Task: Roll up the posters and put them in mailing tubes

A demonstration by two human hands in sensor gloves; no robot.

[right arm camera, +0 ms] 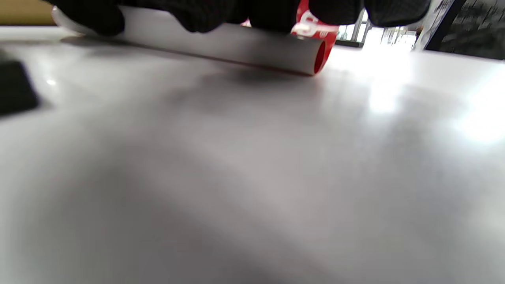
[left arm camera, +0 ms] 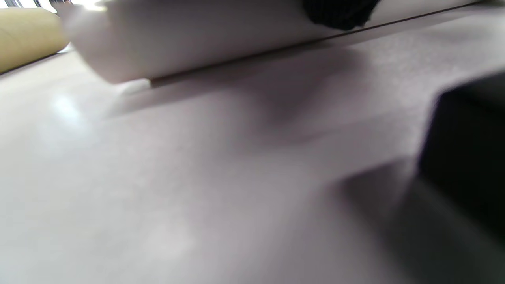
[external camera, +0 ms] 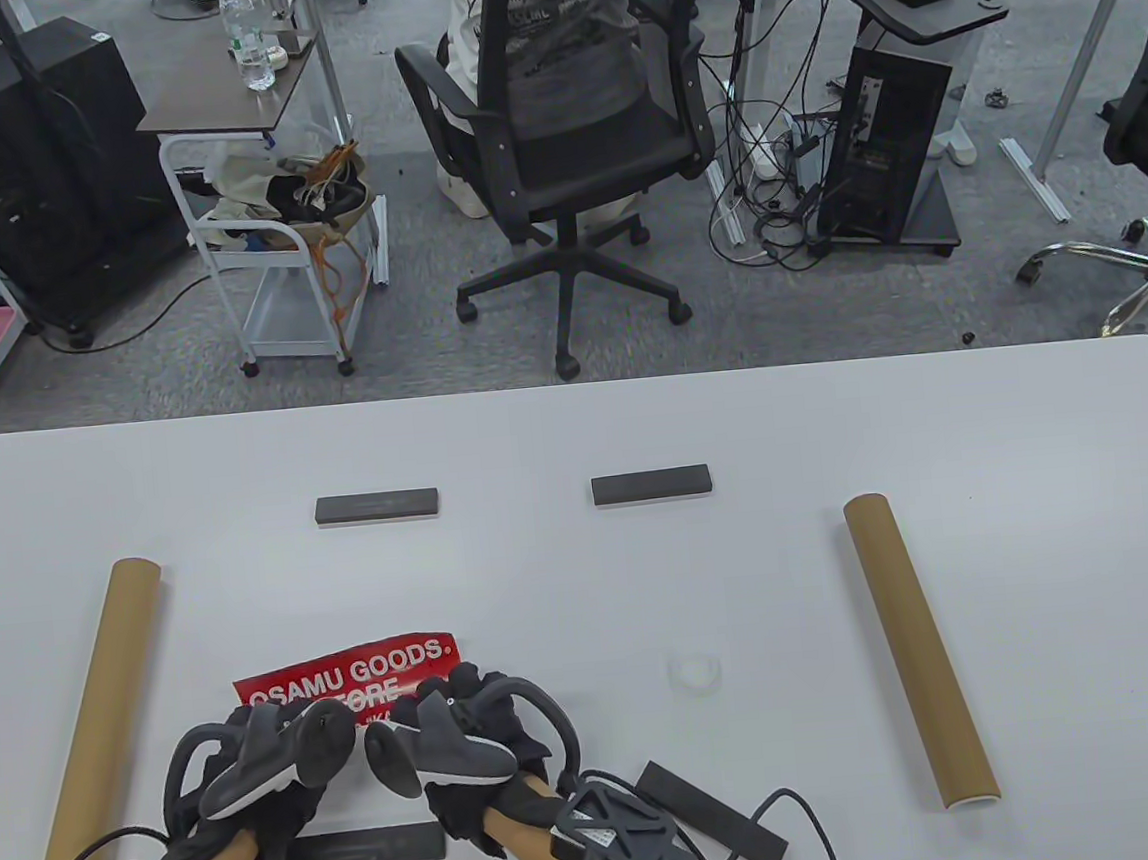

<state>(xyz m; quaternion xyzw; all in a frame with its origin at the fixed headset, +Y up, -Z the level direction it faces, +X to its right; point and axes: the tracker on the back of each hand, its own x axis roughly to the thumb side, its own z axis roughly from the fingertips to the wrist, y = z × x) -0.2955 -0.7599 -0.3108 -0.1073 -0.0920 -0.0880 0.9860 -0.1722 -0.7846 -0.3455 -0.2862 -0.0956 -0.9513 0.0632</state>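
A red poster (external camera: 349, 672), partly rolled into a white-backed tube, lies on the worktop's (external camera: 586, 569) near edge, both hands pressing on the roll: left hand (external camera: 262, 768) and right hand (external camera: 460, 736) side by side. Cardboard mailing tubes flank them, one far left (external camera: 103, 720), one far right (external camera: 919, 649). Four dark weight bars (external camera: 377, 507) lie around.

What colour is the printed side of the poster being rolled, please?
Red with white lettering on the poster, clearest in the table view; its back is white.
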